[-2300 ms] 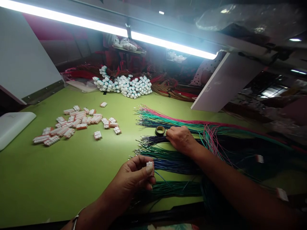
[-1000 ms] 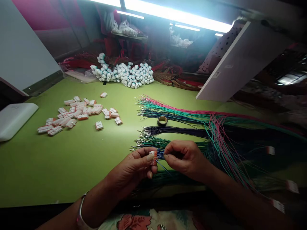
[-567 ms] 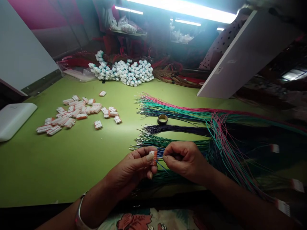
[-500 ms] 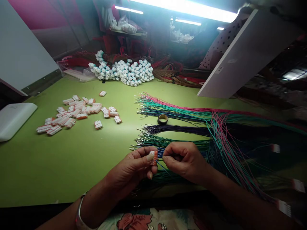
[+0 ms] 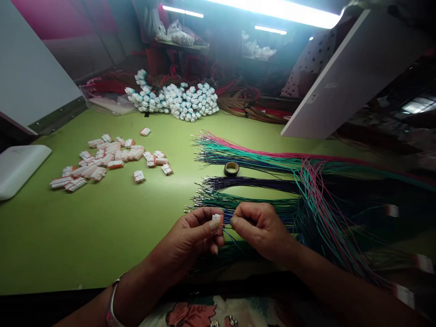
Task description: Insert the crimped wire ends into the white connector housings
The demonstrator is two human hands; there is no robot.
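Between thumb and fingers, my left hand [image 5: 195,234] grips a small white and orange connector housing [image 5: 218,223], its orange face turned right. Blue wires [image 5: 232,238] run from that face down to the right. Just right of the housing, my right hand [image 5: 260,227] is closed in a pinch on a thin wire, whose short end points at the orange face. Most of this wire is hidden by the fingers. Beneath and behind both hands lie bundles of green wires [image 5: 245,200] and dark wires [image 5: 252,183] with bare metal terminals facing left.
Loose connector housings [image 5: 116,164] are scattered on the green table [image 5: 102,245] at left. A black tape roll [image 5: 231,169] sits among the wire bundles. Pink wires [image 5: 265,155] extend right. Many white connectors [image 5: 190,102] are heaped behind. A panel [image 5: 323,86] stands at right.
Both hands stay almost in the same place, the connector housing and wire still close together. The view has shifted very slightly.
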